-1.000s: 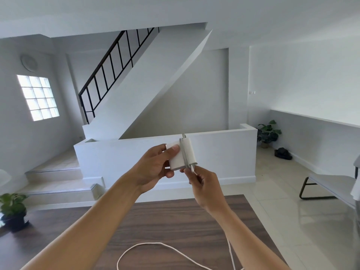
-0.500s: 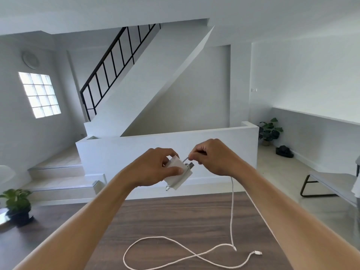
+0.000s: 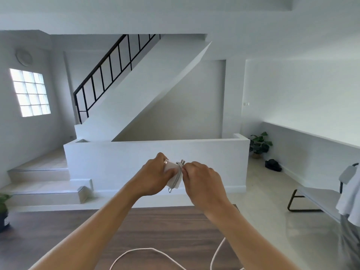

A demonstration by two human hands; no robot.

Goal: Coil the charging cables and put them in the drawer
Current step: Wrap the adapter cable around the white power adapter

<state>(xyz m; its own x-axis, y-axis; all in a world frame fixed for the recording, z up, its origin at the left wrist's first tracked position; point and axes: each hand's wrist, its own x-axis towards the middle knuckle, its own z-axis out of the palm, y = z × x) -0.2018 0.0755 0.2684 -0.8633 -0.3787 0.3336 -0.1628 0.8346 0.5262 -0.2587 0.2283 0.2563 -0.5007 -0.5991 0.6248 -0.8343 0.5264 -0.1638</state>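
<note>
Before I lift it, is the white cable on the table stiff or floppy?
Probably floppy: the cable lies in loose curves on the table. Likely light, being thin. It bends tightly round the charger, so it should coil easily.

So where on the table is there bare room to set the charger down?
Bare table left of the left forearm; also a strip between the forearms, from the far edge to the cable loop. Crowded: the near edge, centre to right, where loose cable lies.

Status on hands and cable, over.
Left hand grips adapter. Right hand pinches cable wrapped round it; rest trails on table. No drawer in view.
</note>
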